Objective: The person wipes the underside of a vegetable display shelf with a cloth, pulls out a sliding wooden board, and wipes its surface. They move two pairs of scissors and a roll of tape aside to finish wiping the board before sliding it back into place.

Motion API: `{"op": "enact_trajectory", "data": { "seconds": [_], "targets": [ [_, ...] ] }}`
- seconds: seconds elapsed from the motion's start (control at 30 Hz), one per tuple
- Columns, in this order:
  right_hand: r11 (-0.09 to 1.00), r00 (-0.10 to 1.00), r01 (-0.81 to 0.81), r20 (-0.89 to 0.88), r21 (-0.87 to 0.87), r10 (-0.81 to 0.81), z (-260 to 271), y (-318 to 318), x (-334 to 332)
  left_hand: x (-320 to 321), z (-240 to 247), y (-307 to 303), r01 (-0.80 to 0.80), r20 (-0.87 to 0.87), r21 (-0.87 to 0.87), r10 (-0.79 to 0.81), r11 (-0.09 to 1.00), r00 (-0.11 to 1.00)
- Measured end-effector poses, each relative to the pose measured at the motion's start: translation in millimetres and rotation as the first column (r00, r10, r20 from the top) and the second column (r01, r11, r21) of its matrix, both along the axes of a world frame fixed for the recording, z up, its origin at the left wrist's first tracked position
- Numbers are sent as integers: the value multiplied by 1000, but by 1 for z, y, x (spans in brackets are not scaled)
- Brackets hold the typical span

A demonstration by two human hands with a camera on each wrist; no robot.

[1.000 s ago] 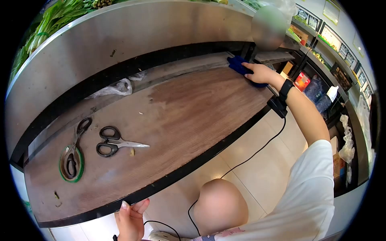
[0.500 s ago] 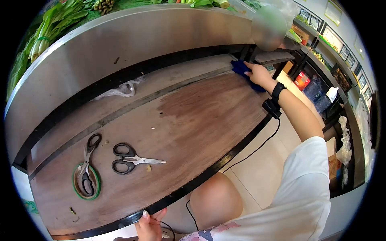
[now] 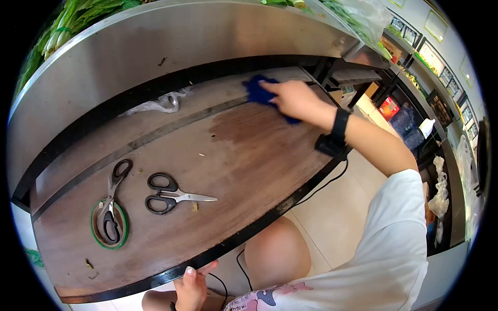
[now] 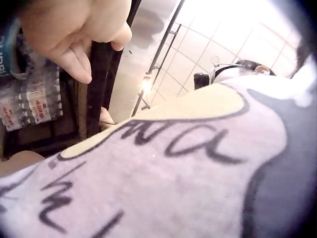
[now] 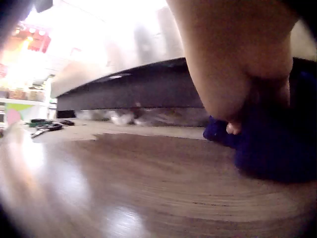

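My right hand [image 3: 300,102] holds a dark blue cloth [image 3: 259,91] against the brown wood-grain shelf [image 3: 259,160], near its back right part. In the right wrist view the cloth [image 5: 277,153] lies bunched under the hand on the board, with the thumb tip showing beside it. A darker, damp-looking patch [image 3: 233,124] spreads over the wood there. My left hand [image 3: 191,291] is at the shelf's black front edge, thumb and fingers loosely bent, holding nothing. Loose fingers of the left hand [image 4: 81,34] also show in the left wrist view.
Black-handled scissors [image 3: 163,194] lie on the shelf. A second pair [image 3: 120,171] rests partly inside a green-edged tape roll [image 3: 124,230]. Crumpled clear plastic [image 3: 168,102] lies along the back. A steel panel [image 3: 207,36] rises behind; a black cable [image 3: 327,179] hangs in front.
My right hand has swept the blue cloth leftward from the shelf's right end. The left hand stays near the front edge; the head view has shifted somewhat.
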State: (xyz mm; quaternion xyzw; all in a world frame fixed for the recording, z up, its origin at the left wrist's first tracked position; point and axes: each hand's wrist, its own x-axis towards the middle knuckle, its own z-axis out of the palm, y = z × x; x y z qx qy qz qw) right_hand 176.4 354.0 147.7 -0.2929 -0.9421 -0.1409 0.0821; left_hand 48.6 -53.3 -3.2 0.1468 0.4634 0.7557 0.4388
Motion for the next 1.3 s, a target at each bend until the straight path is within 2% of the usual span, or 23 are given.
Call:
{"op": "enact_trajectory", "data": {
  "seconds": [0.1, 0.13, 0.23, 0.3, 0.33, 0.37, 0.4, 0.43, 0.47, 0.5, 0.63, 0.7, 0.8, 0.9, 0.93, 0.97, 1.07, 1.1, 1.13, 1.17, 1.23, 1.3],
  "targets": [
    [958, 955, -284, -107, -53, 277, -12, -44, -47, -1, 0, 1, 27, 1, 48, -28, 998, 1000],
    [895, 879, -438, -172, 80, 445, -23, -51, -59, 0, 1, 1, 20, 26, 36, -21, 999, 999],
    [905, 901, -424, -112, -31, 419, -15, -69, -74, 0, 2, 0, -4, 46, 24, 2, 1000, 999],
    [908, 918, -393, -117, -142, 379, -5, -54, -63, -1, -2, -2, 7, 58, 32, -9, 999, 998],
    [910, 907, -408, -146, -69, 396, -12, -33, -53, -1, -4, -3, 9, 68, 36, -12, 999, 998],
    [933, 937, -339, -132, -124, 323, -11, -16, -41, 0, -4, -3, 5, 67, 36, -8, 999, 998],
    [944, 937, -324, -157, -61, 312, -18, 11, -25, 0, -4, -3, 1, 66, 36, -3, 999, 998],
    [978, 982, -170, -100, -118, 159, -10, 26, -8, 0, -4, -2, -6, 66, 39, 4, 999, 998],
    [978, 984, -131, -139, -162, 109, -9, 47, 13, 1, -4, -2, -6, 61, 50, 3, 999, 998],
    [988, 997, 2, -73, -152, -13, -3, 61, 33, 1, -3, -1, -7, 58, 61, 4, 998, 998],
    [958, 959, 282, -22, -47, -284, -13, 145, 114, 0, -2, -3, 12, 66, 43, -15, 999, 998],
    [946, 942, 323, -89, -26, -324, -16, 153, 124, 1, -5, -3, 2, 63, 53, -5, 999, 998],
    [941, 941, 339, -12, 17, -339, -16, 151, 115, 3, -1, -1, -7, 54, 46, 4, 999, 999],
    [983, 983, 183, 13, 6, -183, -11, 123, 96, 3, 2, -2, 3, 50, 18, -3, 1000, 999],
    [996, 997, 81, 15, 30, -81, -11, 108, 85, 4, 1, -2, 3, 52, 10, -4, 1000, 999],
    [996, 995, 86, 43, 2, -86, -1, 76, 65, 4, 1, -3, 18, 59, 12, -18, 1000, 998],
    [995, 996, -92, 18, -36, 93, -1, 11, 11, 5, 12, 2, 44, 101, 26, -47, 999, 994],
    [976, 977, -212, -13, -44, 212, -4, -5, -7, 3, 13, 0, 61, 119, 34, -65, 998, 991],
    [965, 969, -247, -11, -86, 247, -5, -24, -26, 1, 10, -2, 80, 136, 42, -85, 996, 987],
    [928, 930, -366, -24, -64, 366, -6, -42, -43, 0, 8, -4, 98, 154, 51, -104, 994, 983],
    [871, 876, -482, -52, -89, 480, -7, -71, -73, -1, 9, -3, 98, 156, 58, -106, 993, 982],
    [777, 772, -627, -92, 53, 629, -17, -88, -90, -1, 11, -2, 111, 169, 45, -117, 993, 979]
  ]
}}
